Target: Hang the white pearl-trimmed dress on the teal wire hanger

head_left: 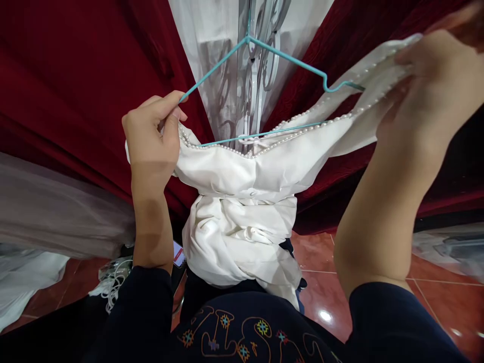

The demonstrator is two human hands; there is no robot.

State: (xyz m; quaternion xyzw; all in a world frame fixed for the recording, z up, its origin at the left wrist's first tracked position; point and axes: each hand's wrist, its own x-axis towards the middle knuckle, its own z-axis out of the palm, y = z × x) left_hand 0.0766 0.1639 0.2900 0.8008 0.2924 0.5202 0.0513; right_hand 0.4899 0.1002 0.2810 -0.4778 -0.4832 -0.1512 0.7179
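A white dress point(234, 176) with a pearl-beaded neckline hangs before me, its lower part bunched in folds near my lap. Inside its neckline runs the bottom bar of a turquoise clothes hanger point(287, 56). My left hand point(155, 123) is closed in a pinch on the hanger's left arm, beside the dress's left shoulder. At the upper right, my right hand point(438, 85) grips the dress's beaded right strap and pulls it out past the hanger's right end. Its fingers are partly hidden and a little blurred.
Dark red curtains point(83, 65) hang on both sides of a white metal scrollwork rack point(251, 80). White sheer fabric point(56, 201) lies at the left. Below are a phone point(178, 253), white cords point(113, 287) and a red tiled floor point(321, 282).
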